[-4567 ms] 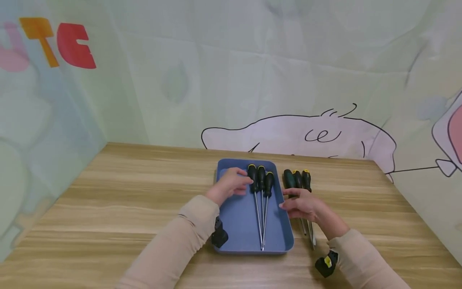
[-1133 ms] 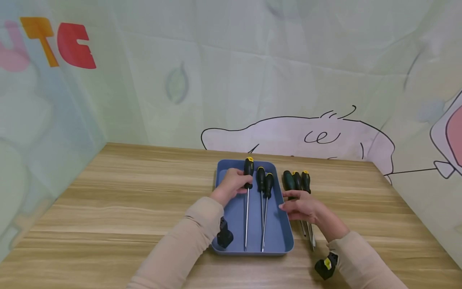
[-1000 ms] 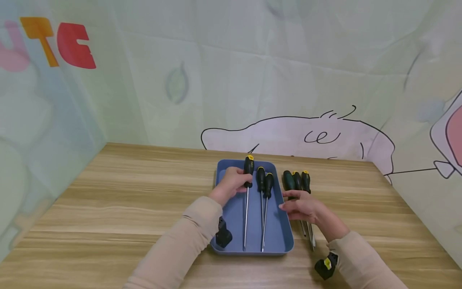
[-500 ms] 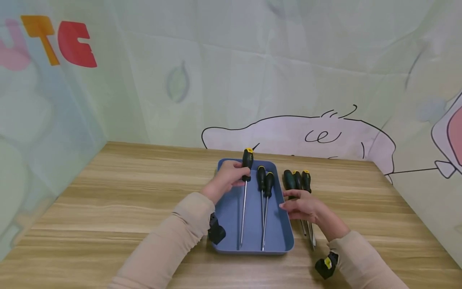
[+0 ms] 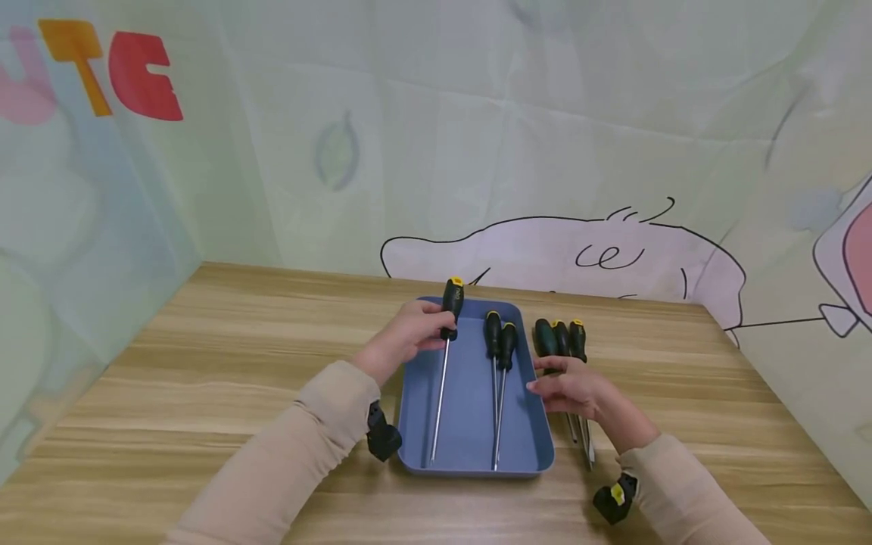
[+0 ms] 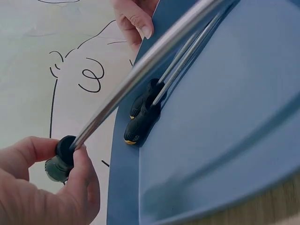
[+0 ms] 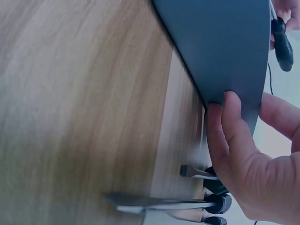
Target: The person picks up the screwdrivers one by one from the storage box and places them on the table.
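Observation:
My left hand (image 5: 409,329) pinches the lower handle of a long screwdriver (image 5: 453,297), black with a yellow end cap. Its shaft slants down over the left part of a blue tray (image 5: 456,439) and casts a shadow on the tray floor in the left wrist view. Two similar screwdrivers, one (image 5: 493,337) beside the other (image 5: 508,348), lie inside along the right side. Against the tray's right wall rest the fingertips of my right hand (image 5: 572,387), fairly straight; the right wrist view shows two fingers (image 7: 234,117) on the outer wall.
Right of the tray, on the wooden table (image 5: 272,341), several screwdrivers lie side by side, among them a dark green-handled one (image 5: 545,338) and a yellow-capped one (image 5: 577,341), partly hidden by my right hand. A printed cloth backdrop (image 5: 436,151) stands behind the table.
My left hand took hold of the leftmost screwdriver in the tray, raised its handle and carried it left, away from the other two. My right hand stays at the tray's side.

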A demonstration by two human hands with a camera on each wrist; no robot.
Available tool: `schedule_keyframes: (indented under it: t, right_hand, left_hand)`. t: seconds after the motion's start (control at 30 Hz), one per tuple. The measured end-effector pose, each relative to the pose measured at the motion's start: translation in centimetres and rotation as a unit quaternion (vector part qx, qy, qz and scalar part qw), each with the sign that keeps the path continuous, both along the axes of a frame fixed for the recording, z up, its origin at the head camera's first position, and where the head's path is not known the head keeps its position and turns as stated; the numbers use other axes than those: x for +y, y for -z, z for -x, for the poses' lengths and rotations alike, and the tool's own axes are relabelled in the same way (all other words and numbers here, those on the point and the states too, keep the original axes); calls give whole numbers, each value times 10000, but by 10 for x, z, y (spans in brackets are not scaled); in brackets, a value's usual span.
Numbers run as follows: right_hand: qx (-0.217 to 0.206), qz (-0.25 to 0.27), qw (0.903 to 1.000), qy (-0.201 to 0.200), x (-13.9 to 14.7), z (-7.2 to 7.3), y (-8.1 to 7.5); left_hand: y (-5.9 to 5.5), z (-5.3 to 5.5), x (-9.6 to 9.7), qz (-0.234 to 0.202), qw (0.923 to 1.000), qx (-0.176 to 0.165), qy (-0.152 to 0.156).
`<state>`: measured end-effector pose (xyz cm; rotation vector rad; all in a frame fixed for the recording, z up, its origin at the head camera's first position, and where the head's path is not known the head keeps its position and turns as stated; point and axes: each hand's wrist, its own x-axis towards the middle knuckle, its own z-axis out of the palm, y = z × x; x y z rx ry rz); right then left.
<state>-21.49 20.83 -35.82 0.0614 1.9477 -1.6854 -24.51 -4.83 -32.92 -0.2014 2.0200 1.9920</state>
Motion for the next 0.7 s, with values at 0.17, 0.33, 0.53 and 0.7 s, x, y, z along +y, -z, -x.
schedule_keyframes:
  t: [0.17, 0.33, 0.53, 0.7]
  right_hand:
    - [5, -16, 10000, 37, -1, 0, 0]
    - [29, -11, 10000, 43, 0, 0, 1]
    - [29, -30, 10000, 49, 0, 0, 1]
    - [14, -83, 10000, 46, -1, 0, 0]
  left_hand:
    - [-3, -2, -8, 50, 10000, -63, 11]
    - [-3, -3, -14, 11, 10000, -85, 45]
    - [-1, -2, -22, 67, 9999, -31, 73]
    - [0, -3, -30, 125, 9999, -66, 69]
